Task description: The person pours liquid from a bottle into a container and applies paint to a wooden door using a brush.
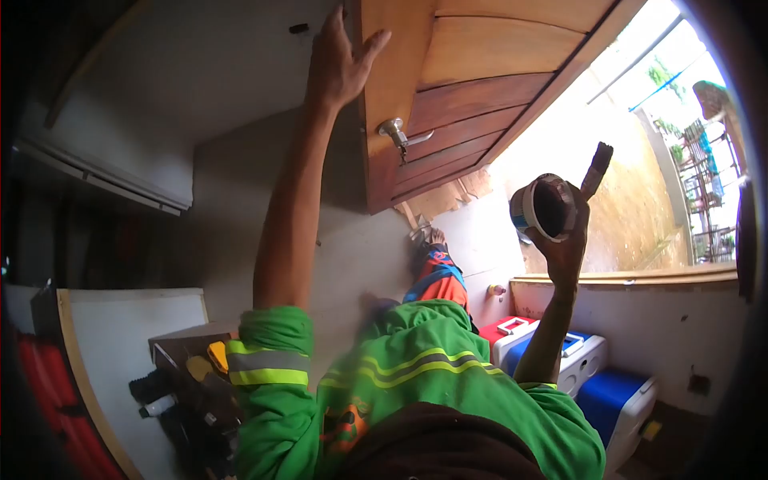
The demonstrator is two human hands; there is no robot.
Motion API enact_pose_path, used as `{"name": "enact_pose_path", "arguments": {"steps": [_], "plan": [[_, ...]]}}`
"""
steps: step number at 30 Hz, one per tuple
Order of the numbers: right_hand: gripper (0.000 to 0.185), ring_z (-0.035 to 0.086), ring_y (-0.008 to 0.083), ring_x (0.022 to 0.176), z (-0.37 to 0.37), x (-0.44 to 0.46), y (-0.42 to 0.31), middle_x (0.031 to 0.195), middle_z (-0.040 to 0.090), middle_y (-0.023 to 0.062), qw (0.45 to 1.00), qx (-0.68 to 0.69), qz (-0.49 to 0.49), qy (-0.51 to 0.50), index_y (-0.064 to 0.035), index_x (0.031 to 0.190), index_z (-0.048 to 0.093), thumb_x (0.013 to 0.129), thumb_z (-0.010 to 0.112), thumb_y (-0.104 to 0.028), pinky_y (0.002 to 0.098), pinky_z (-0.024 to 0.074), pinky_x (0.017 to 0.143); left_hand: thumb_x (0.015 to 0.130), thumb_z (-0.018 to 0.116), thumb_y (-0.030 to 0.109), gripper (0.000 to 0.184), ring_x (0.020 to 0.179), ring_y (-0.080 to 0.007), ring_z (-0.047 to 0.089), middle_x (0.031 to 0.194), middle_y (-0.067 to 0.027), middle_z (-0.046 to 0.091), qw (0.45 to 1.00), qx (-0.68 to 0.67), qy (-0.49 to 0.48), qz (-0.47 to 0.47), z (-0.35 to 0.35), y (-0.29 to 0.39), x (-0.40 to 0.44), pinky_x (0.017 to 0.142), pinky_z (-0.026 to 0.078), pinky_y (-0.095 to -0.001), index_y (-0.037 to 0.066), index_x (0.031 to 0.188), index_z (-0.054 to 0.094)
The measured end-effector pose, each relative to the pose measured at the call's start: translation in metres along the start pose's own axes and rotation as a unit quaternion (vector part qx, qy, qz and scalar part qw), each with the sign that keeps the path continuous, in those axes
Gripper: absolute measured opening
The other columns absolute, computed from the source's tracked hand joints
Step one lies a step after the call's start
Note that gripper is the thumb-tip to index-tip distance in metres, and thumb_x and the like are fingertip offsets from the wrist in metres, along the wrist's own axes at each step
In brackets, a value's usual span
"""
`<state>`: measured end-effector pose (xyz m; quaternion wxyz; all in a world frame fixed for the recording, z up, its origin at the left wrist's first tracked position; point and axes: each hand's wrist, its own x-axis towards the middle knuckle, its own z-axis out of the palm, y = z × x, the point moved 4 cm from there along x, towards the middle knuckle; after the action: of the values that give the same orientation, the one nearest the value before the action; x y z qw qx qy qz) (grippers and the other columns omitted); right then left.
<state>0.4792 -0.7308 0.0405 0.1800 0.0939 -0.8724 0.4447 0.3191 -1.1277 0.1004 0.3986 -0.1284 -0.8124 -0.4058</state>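
Observation:
My left hand (pixel 342 68) is raised at the edge of a wooden door (pixel 496 52), fingers apart and holding nothing; whether it touches the door I cannot tell. The door stands ajar, with a metal handle (pixel 394 132) and keys hanging at its lock. On the right, my right hand (pixel 564 240) holds a white tub (pixel 524 210) with a dark inside, tilted so its mouth shows. A paintbrush (pixel 597 170) with dark bristles sticks up from the same hand, beside the tub's rim.
Coolers with red (pixel 512 330) and blue (pixel 614 394) lids stand by the wall at the lower right. A brown box (pixel 180 348) with tools and dark items is at the lower left. Bright ground outside shows past the door, beyond a wooden sill (pixel 632 278).

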Motion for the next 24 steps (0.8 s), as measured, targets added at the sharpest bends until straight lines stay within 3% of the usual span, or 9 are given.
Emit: {"name": "enact_pose_path", "arguments": {"steps": [1,4,7,10,13,16,22,24], "plan": [[0.090,0.051,0.0321,0.125,0.001,-0.009,-0.002,0.133,0.050,0.0151,1.000,-0.001,0.000,0.004,-0.0063,0.140,0.047,0.063,0.093,-0.016,0.0445,0.0444,0.107,0.094,0.067,0.043,0.055,0.118,-0.0343,0.062,0.125,-0.0195,0.065,0.999,-0.009,-0.016,0.039,0.003,0.002,0.011,0.098,0.050,-0.0444,0.002,0.128,0.054],[0.090,0.051,0.0323,0.124,0.007,-0.027,-0.005,0.132,0.049,0.0151,1.000,-0.027,-0.003,0.012,-0.0059,0.140,0.047,0.063,0.093,-0.017,0.0444,0.0448,0.106,0.094,0.068,0.025,0.048,0.108,-0.0357,0.066,0.118,-0.0225,0.067,1.000,-0.007,-0.015,-0.025,0.008,-0.007,0.027,0.090,0.054,-0.0434,-0.004,0.129,0.051],[0.090,0.051,0.0328,0.124,0.017,-0.042,-0.004,0.131,0.050,0.0151,1.000,-0.023,0.001,0.019,-0.0056,0.139,0.047,0.063,0.093,-0.017,0.0445,0.0450,0.105,0.093,0.067,0.024,0.039,0.106,-0.0387,0.066,0.113,-0.0249,0.068,0.999,0.023,-0.010,-0.035,0.005,-0.017,0.030,0.089,0.053,-0.0447,-0.004,0.120,0.061],[0.089,0.051,0.0332,0.124,0.025,-0.044,-0.008,0.131,0.049,0.0153,1.000,-0.004,0.001,0.019,-0.0054,0.139,0.047,0.063,0.093,-0.017,0.0447,0.0451,0.105,0.089,0.072,0.034,0.047,0.107,-0.0424,0.064,0.114,-0.0242,0.068,0.990,0.122,-0.015,-0.066,0.002,-0.027,0.035,0.088,0.053,-0.0490,0.001,0.120,0.058],[0.089,0.050,0.0335,0.125,0.025,-0.044,-0.013,0.131,0.049,0.0156,1.000,0.007,0.000,0.018,-0.0053,0.139,0.047,0.063,0.093,-0.017,0.0448,0.0452,0.105,0.093,0.067,0.046,0.053,0.109,-0.0360,0.066,0.115,-0.0196,0.070,0.981,0.156,-0.071,-0.092,0.004,-0.032,0.036,0.093,0.052,-0.0449,0.003,0.123,0.059],[0.093,0.051,0.0298,0.127,0.024,-0.043,-0.020,0.135,0.049,0.0127,0.999,-0.042,-0.004,0.010,-0.0077,0.143,0.044,0.062,0.091,-0.009,0.0421,0.0462,0.107,0.093,0.066,0.050,0.054,0.103,-0.0383,0.068,0.110,-0.0198,0.071,0.989,0.106,-0.060,-0.084,0.004,-0.032,0.035,0.087,0.054,-0.0471,0.003,0.119,0.061],[0.095,0.051,0.0283,0.128,0.024,-0.041,-0.016,0.138,0.050,0.0121,0.999,-0.048,0.011,-0.020,-0.0083,0.144,0.042,0.062,0.090,-0.004,0.0406,0.0465,0.108,0.094,0.064,0.049,0.052,0.103,-0.0387,0.067,0.110,-0.0210,0.070,0.975,0.177,-0.062,-0.122,0.010,-0.037,0.036,0.086,0.054,-0.0475,0.003,0.119,0.061],[0.094,0.051,0.0285,0.128,0.024,-0.041,-0.015,0.137,0.050,0.0125,0.999,-0.034,0.022,-0.023,-0.0080,0.144,0.042,0.063,0.090,-0.005,0.0408,0.0466,0.108,0.093,0.066,0.036,0.045,0.104,-0.0419,0.066,0.111,-0.0244,0.069,0.985,0.144,-0.037,-0.081,0.011,-0.031,0.034,0.087,0.053,-0.0489,0.000,0.119,0.060]]}}
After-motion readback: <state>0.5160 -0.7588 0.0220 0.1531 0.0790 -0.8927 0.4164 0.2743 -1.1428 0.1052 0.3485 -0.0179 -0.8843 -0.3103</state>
